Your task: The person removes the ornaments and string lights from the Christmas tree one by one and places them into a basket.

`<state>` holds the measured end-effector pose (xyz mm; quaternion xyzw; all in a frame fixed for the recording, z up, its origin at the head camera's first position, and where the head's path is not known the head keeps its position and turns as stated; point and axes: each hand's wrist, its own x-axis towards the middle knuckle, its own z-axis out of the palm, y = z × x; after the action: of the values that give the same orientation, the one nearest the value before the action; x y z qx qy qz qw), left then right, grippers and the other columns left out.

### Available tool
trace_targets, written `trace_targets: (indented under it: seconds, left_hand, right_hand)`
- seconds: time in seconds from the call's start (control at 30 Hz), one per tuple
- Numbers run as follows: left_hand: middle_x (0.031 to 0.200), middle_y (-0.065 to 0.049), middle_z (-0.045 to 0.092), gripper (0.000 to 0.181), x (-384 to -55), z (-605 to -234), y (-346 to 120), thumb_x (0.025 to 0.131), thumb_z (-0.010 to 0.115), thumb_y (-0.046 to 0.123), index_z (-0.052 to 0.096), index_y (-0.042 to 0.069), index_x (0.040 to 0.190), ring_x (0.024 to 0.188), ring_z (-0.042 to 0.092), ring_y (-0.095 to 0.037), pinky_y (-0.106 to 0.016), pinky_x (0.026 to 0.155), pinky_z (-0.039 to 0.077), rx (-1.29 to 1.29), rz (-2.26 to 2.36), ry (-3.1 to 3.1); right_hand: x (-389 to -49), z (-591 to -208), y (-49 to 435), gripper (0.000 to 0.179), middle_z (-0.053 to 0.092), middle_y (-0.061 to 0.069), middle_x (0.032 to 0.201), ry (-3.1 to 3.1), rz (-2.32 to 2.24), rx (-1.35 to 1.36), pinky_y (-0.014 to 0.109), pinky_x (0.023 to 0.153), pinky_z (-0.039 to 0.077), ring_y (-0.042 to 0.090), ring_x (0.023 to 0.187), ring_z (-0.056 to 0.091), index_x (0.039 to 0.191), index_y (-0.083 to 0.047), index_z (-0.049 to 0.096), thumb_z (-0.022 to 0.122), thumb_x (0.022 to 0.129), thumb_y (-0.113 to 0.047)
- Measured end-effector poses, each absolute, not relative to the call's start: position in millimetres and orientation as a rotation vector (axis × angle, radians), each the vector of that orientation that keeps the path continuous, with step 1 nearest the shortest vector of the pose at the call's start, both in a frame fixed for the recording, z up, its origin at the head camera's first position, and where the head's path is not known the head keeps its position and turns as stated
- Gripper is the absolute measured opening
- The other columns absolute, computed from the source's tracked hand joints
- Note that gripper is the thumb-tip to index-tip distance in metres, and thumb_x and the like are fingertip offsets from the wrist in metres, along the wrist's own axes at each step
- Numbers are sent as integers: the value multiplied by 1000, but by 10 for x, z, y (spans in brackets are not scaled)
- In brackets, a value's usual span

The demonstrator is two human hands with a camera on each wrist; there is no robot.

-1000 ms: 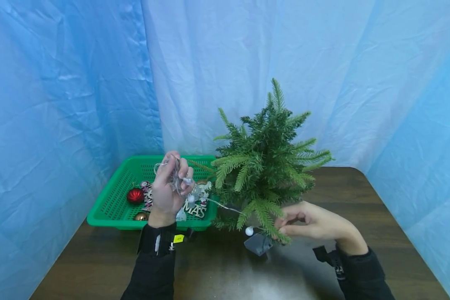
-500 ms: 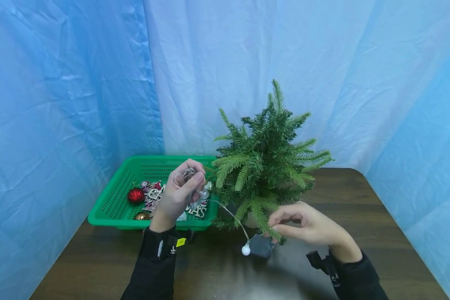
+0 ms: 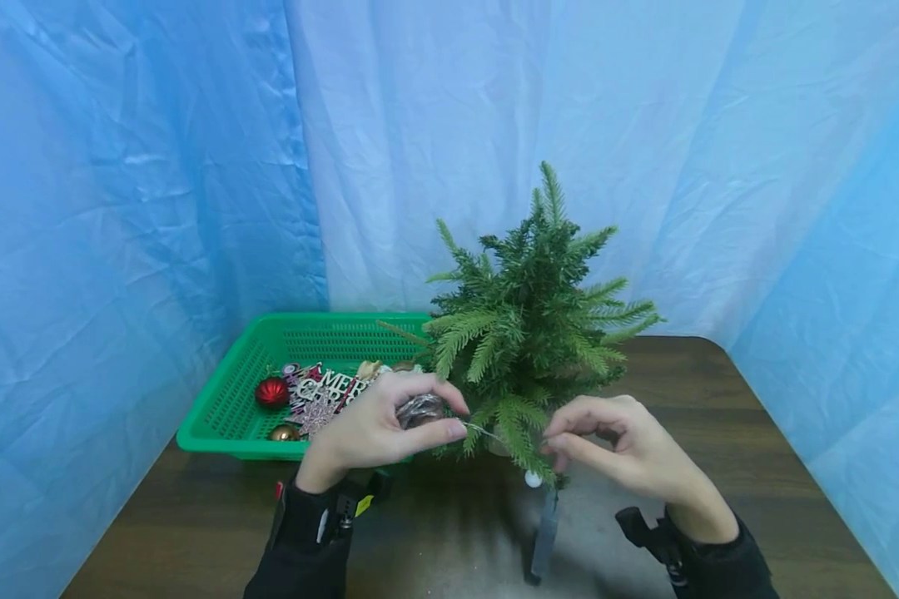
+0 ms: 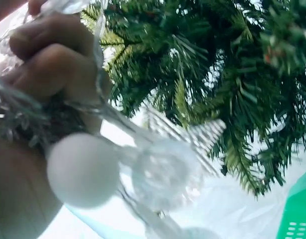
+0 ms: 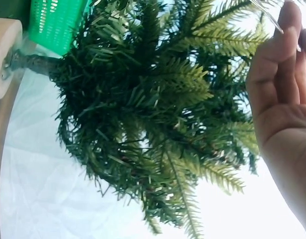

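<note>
My left hand (image 3: 385,424) grips a bunched string of lights (image 3: 419,410) on clear wire, in front of the tree's lower left side. In the left wrist view a white ball bulb (image 4: 83,170) and a clear faceted bulb (image 4: 165,174) hang beside the curled fingers. One strand runs across to my right hand (image 3: 622,441), whose thumb and fingertips pinch the wire by a low front branch. Another white bulb (image 3: 533,479) and a flat grey box (image 3: 545,537) hang just below these fingertips. The small green Christmas tree (image 3: 528,324) stands upright behind both hands.
A green plastic basket (image 3: 217,391) sits left of the tree, holding a red ball ornament (image 3: 272,392), a gold ball (image 3: 284,433) and glittery lettering (image 3: 337,383). The tree's round wooden base (image 5: 6,55) shows in the right wrist view. Blue curtains (image 3: 434,150) surround the brown table (image 3: 689,399).
My left hand has come down and right from over the basket with the bundle, nearing my right hand. The grey box now hangs lower and edge-on. The strand between the hands is shorter.
</note>
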<state>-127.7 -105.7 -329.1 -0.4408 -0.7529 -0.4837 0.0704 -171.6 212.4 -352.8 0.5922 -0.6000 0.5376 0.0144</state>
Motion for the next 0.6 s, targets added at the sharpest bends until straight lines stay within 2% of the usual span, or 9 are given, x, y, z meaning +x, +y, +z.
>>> trace_targets:
  seconds: [0.2, 0.4, 0.5, 0.6]
  left_hand:
    - [61, 14, 43, 22, -1174, -3269, -904, 98, 71, 19, 71, 15, 119, 51, 33, 2, -19, 51, 32, -1303, -1182, -2404]
    - [54, 20, 29, 36, -1068, -3258, -764, 97, 71, 36, 70, 15, 125, 44, 21, 6, -16, 48, 26, -1108, -755, -2552]
    - [54, 19, 36, 33, -1056, -3269, -718, 94, 74, 36, 73, 14, 119, 45, 27, 7, -16, 47, 27, -1022, -595, -2585]
    - [60, 16, 54, 17, -1050, -3282, -691, 93, 76, 29, 76, 17, 104, 49, 37, 6, -16, 47, 30, -966, -518, -2605]
  right_hand:
    - [-1705, -3493, 2140, 39, 72, 8, 86, -1847, 1667, 1838, 31, 63, 57, 17, 74, 70, 113, -2, 67, 56, 88, 26]
    - [-1746, -3495, 2259, 41, 69, 4, 91, -1896, 1567, 2065, 28, 65, 56, 13, 75, 67, 110, -8, 66, 59, 87, 24]
    - [-1783, -3500, 2300, 41, 68, 3, 93, -1877, 1529, 2163, 27, 66, 56, 12, 74, 67, 110, -8, 65, 59, 86, 25]
    - [-1813, -3497, 2342, 42, 68, 2, 93, -1904, 1519, 2184, 26, 65, 56, 10, 74, 67, 111, -9, 64, 57, 87, 25]
